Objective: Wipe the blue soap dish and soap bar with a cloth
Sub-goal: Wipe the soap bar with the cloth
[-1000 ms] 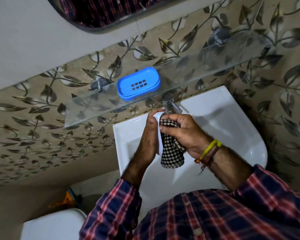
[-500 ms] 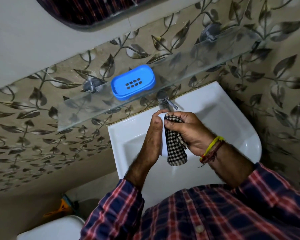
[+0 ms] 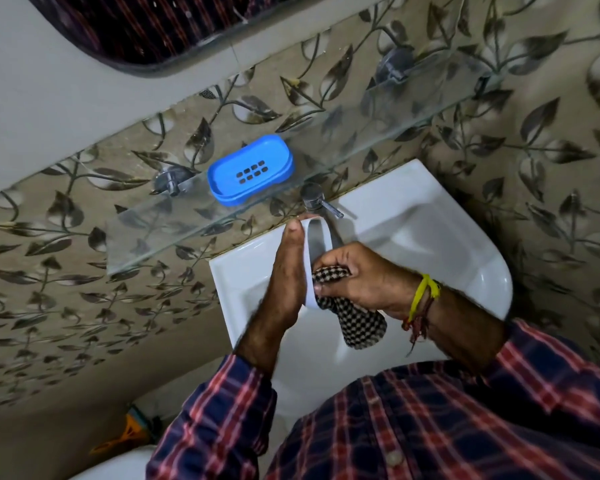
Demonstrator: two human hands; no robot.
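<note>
The blue soap dish sits empty on the glass shelf, its drain slots showing. Below it, over the basin, my left hand holds a white soap bar upright on its edge. My right hand grips a black-and-white checked cloth and presses it against the lower part of the bar. The cloth's tail hangs down into the basin. The upper part of the bar is bare.
A white basin lies under my hands, with a chrome tap at its back edge just above the soap. A mirror hangs at the top. Leaf-patterned tiles cover the wall. A white toilet is at the bottom left.
My right hand has slid the cloth down the soap bar, so the top of the bar is now uncovered. The view has shifted slightly.
</note>
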